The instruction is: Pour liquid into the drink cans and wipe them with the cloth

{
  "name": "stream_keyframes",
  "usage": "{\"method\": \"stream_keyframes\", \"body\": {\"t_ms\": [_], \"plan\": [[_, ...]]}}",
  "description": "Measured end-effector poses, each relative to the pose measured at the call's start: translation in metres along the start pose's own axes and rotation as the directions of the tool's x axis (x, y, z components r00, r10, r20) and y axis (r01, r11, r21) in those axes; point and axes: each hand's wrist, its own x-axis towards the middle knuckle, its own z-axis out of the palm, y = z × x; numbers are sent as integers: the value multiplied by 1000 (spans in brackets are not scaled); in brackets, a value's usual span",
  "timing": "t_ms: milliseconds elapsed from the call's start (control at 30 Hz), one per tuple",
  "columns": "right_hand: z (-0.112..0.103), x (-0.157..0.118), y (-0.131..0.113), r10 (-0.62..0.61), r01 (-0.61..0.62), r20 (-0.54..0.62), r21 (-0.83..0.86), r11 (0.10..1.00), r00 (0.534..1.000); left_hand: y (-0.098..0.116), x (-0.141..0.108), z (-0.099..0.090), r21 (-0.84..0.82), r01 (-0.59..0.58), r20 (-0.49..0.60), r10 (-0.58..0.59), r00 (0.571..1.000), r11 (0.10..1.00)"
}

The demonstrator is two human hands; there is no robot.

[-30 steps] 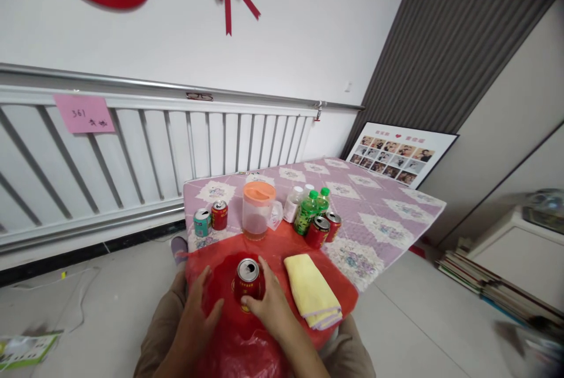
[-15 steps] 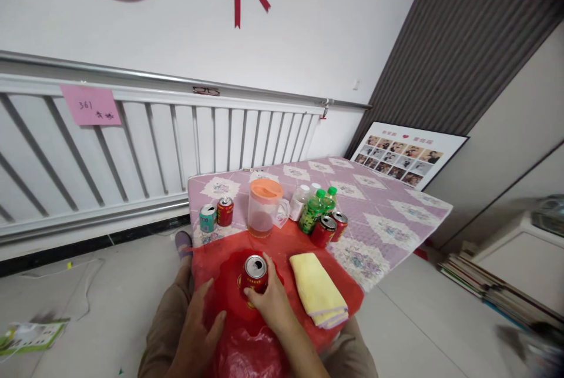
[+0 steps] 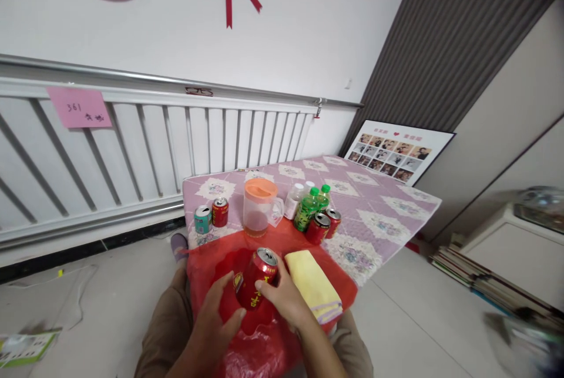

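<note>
My right hand [image 3: 288, 298] grips a red drink can [image 3: 258, 281] from its right side, thumb in front. The can leans slightly, its silver top with an open mouth facing up. Close to the can's left side, my left hand [image 3: 215, 322] has its fingers and thumb spread and holds nothing; whether a fingertip touches the can I cannot tell. Beneath the can lies a dark red scalloped dish [image 3: 224, 271] on a red plastic sheet [image 3: 200, 257]. A folded yellow cloth [image 3: 312, 284] is just right of my right hand.
Behind the sheet stands a pitcher with an orange lid [image 3: 259, 210]. A teal can [image 3: 203, 220] and a red can [image 3: 220, 212] are left of it. To its right are white-capped bottles [image 3: 292, 201], green bottles [image 3: 305, 212] and two red cans [image 3: 318, 229]. A radiator [image 3: 211, 137] lines the wall.
My right hand has raised the can from the dish and tipped it, bringing it a little right. My left hand has come closer to it. The view has shifted slightly.
</note>
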Motion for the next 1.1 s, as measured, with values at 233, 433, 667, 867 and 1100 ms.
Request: {"method": "stream_keyframes", "body": {"t_ms": [233,433,667,867,1100], "plan": [[-10,-19,-4,-55,52,226,23,998,973,-5,-1,16,-113,38,192,-15,981,993],[-9,-26,5,-137,87,236,208,974,962,-10,0,12,-105,65,216,-41,976,992],[22,-42,17,-81,78,3,259,963,997,0,8,19,-45,38,76,-34,997,998],[21,-45,23,3,25,-142,193,981,990,14,-2,46,-76,13,11,-12,1000,997],[-28,-46,7,-66,94,-182,151,984,981,9,-21,84,39,-268,-8,268,963,963]]}}
